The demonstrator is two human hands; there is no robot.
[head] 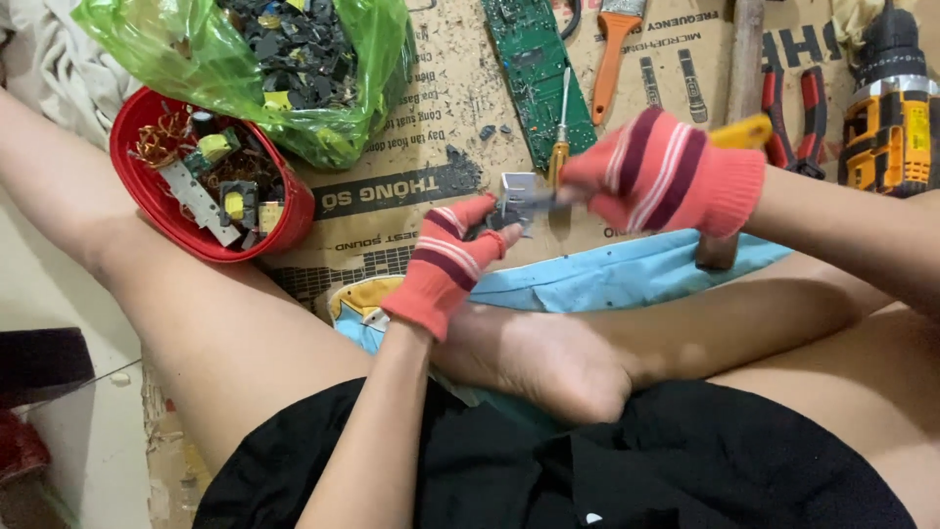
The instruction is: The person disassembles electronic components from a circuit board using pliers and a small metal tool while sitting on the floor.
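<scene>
A: Right, entry one. Person sits cross-legged on flattened cardboard (411,186). Left hand (446,263), in a red striped glove, has its fingers curled tight around a small dark electronic part with a pale metal piece (516,196). The part sits above the edge of a blue cloth (627,279), just in front of the bare foot (548,367).

B: And the right hand?

A: Right hand (666,174), same kind of glove, is closed in a fist around a tool. A yellow handle end (744,130) sticks out behind the fist; the working end meets the part between the two hands. Which kind of tool it is, I cannot tell.

B: Surroundings?

A: A yellow-handled screwdriver (560,137) lies on the cardboard just beyond the part, its shaft across a green circuit board (537,73). Left of that, a red bowl (147,201) holds copper coils and mixed components, touching a green plastic bag (196,59) full of dark parts. Small black chips are scattered on the cardboard near the board.

B: Far side?

A: A paintbrush with orange handle (613,49), red-handled pliers (795,118), a wooden handle (746,59) running under the right hand, and a yellow-and-black cordless drill (889,108) at the right edge.
</scene>
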